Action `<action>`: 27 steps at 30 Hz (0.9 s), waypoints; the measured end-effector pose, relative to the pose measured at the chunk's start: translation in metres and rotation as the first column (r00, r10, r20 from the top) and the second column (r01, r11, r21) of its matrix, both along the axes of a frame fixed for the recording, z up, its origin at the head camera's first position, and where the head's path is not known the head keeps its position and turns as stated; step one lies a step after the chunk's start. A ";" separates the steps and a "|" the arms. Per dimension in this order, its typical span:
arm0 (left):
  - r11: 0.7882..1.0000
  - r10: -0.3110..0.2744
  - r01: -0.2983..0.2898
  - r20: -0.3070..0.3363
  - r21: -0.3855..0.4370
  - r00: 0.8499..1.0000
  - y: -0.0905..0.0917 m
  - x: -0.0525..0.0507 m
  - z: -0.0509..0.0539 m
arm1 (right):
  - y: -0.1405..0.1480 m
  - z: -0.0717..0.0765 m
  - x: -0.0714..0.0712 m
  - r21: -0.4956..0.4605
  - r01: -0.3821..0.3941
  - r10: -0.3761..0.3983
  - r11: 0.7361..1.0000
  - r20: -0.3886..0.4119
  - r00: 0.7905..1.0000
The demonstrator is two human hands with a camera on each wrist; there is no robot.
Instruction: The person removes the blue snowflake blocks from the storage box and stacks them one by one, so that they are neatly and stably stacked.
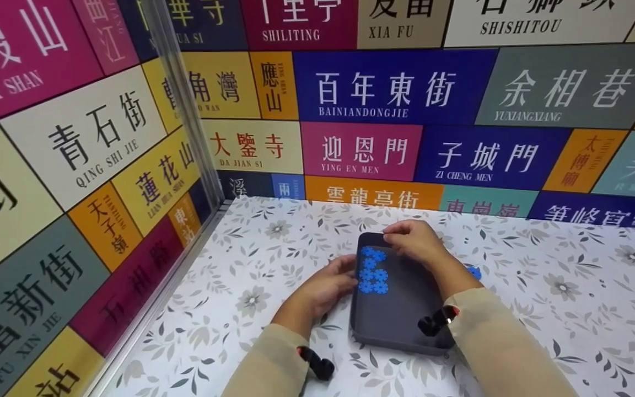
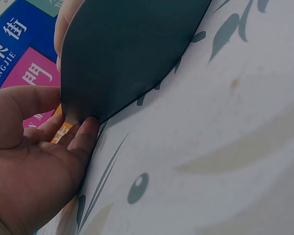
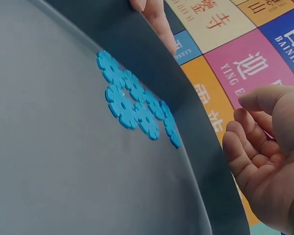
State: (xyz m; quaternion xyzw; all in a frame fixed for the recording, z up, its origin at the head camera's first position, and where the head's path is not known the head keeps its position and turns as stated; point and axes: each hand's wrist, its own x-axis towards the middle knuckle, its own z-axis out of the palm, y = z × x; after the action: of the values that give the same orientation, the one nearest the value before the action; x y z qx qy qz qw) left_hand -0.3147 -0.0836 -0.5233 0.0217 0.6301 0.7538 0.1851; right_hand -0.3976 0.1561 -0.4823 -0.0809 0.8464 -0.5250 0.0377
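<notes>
A dark grey rectangular tray (image 1: 400, 320) lies on the table. Inside, several blue notched flower-shaped discs (image 1: 373, 275) are grouped along its left side; the right wrist view shows them flat against the tray floor, close together. My left hand (image 1: 326, 284) touches the outside of the tray's left wall; in the left wrist view, its thumb and fingertips meet the dark wall. My right hand (image 1: 414, 240) is over the far right part of the tray in the head view. Its fingers (image 3: 242, 152) are loosely bent beyond the rim in the right wrist view, and nothing shows between them.
Another blue piece (image 1: 475, 273) lies on the table right of the tray, partly hidden by the right forearm. A white floral cloth (image 1: 251, 342) covers the table. Walls of coloured signs (image 1: 361, 149) stand behind and at the left.
</notes>
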 end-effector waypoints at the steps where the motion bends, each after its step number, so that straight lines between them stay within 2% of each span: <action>1: 1.000 0.000 0.000 0.001 0.000 1.000 0.000 0.000 0.000 | 0.000 -0.001 -0.001 0.010 -0.010 0.010 1.000 0.000 1.000; 5: 1.000 -0.003 0.003 0.000 -0.005 1.000 0.001 0.000 0.001 | 0.002 -0.006 0.000 0.035 -0.097 0.095 0.995 0.040 0.995; 8: 1.000 -0.012 0.012 -0.004 -0.010 1.000 0.001 0.000 0.000 | 0.004 -0.011 0.001 0.051 -0.192 0.187 0.980 0.093 0.978; 12: 1.000 -0.020 0.020 -0.005 -0.013 1.000 0.000 -0.001 0.001 | 0.005 -0.015 0.003 0.078 -0.276 0.264 0.958 0.135 0.955; 18: 1.000 -0.021 0.020 -0.009 -0.017 1.000 0.000 -0.001 0.000 | 0.006 -0.018 0.006 0.131 -0.373 0.348 0.918 0.180 0.920; 27: 1.000 -0.019 0.018 -0.022 -0.003 1.000 0.000 -0.001 0.001 | 0.008 -0.018 0.006 0.187 -0.477 0.434 0.859 0.229 0.871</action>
State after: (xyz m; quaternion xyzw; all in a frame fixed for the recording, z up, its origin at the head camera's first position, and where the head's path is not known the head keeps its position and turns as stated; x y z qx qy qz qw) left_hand -0.3155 -0.0835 -0.5226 0.0355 0.6328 0.7510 0.1852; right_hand -0.3920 0.1636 -0.5006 -0.2269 0.8527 -0.4009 0.2464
